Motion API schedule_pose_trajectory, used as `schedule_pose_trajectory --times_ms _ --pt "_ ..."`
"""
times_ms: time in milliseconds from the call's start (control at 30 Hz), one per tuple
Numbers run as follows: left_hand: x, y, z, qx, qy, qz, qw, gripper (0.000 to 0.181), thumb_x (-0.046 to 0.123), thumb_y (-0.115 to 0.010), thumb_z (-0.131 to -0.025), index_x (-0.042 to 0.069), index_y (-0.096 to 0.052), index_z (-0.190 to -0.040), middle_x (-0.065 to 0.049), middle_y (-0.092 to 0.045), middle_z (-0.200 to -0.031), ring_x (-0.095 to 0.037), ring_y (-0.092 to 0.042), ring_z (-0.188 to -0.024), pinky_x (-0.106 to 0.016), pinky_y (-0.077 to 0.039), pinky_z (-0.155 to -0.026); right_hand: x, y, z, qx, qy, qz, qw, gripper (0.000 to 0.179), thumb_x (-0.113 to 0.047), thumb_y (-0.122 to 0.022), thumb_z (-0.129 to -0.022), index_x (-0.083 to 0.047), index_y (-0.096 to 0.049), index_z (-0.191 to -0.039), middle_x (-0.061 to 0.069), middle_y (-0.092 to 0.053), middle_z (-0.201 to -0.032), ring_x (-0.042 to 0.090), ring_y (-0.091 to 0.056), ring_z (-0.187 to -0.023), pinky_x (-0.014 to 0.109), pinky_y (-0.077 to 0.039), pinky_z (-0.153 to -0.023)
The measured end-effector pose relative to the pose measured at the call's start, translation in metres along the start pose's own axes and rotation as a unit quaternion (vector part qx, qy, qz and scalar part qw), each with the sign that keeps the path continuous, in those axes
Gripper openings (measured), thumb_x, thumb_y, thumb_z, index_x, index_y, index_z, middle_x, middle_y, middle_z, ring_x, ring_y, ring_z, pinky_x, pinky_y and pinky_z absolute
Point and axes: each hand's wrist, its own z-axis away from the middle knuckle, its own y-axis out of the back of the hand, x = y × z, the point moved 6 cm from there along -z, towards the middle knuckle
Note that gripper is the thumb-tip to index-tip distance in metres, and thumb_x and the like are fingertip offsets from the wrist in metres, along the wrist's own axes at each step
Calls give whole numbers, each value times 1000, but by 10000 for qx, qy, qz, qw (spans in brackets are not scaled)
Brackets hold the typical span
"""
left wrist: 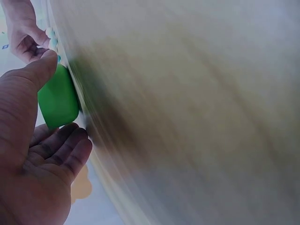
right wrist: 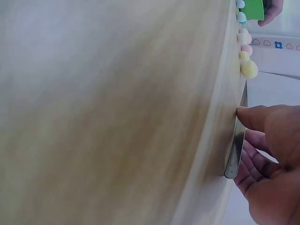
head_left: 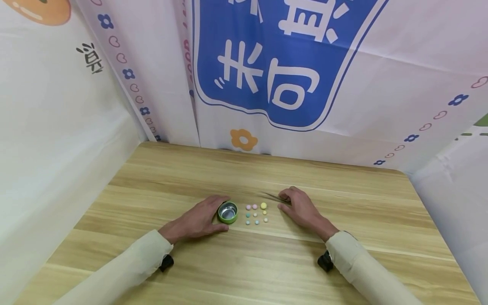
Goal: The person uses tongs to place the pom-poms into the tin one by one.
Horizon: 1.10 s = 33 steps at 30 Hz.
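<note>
A small round bowl (head_left: 228, 213), green outside and shiny metal inside, stands upright on the wooden table. My left hand (head_left: 200, 219) curves around its left side, fingers at the far rim and thumb at the near side. The left wrist view shows the bowl's green wall (left wrist: 58, 96) between thumb and fingers. Metal tweezers (head_left: 275, 197) lie low over the table, tips pointing left. My right hand (head_left: 301, 208) has its thumb and fingers on either side of the tweezers' rear part (right wrist: 236, 152). Several small pastel balls (head_left: 255, 214) sit in rows between both hands.
The wood-grain table (head_left: 244, 262) extends around both hands. White printed cloth (head_left: 343, 140) hangs behind it and along both sides. The largest ball, a yellow one (head_left: 263, 206), lies at the far right of the group, towards the tweezers.
</note>
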Motion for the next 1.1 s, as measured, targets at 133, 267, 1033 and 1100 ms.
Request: schedule_pose_trajectory --times_ms 133,267,1033,1100 --pt "0 1 0 -5 -42 23 10000 80 39 -78 -84 1 -41 -144 -17 -52 -141 -31 -50 -131 -50 -43 -108 -2 0 -2 15 -50 -48 10000 27 -17 -73 -89 -4 -68 -112 7 -66 -102 21 -62 -94 39 -54 -85" --pt "-1 1 -1 18 -68 25 10000 78 38 -78 -84 1 -43 -143 -17 -53 -140 -31 -51 -130 -50 -43 -108 -2 0 -3 38 -113 -98 9999 25 -15 -73 -89 -4 -69 -111 7 -66 -101 20 -62 -93 38 -54 -84" --pt "0 1 -2 50 -82 29 9999 72 34 -78 -85 0 -46 -140 -16 -55 -137 -31 -52 -128 -49 -44 -107 -2 -3 -5 255 67 -159 9995 13 -9 -72 -88 -6 -73 -101 2 -66 -89 12 -59 -81 30 -51 -74" --pt "-1 0 -2 57 -89 46 9999 71 34 -77 -85 0 -47 -140 -16 -55 -137 -31 -53 -128 -49 -44 -107 -2 -3 -5 238 51 -159 9996 13 -9 -72 -89 -6 -73 -101 2 -66 -89 12 -59 -81 30 -51 -74"
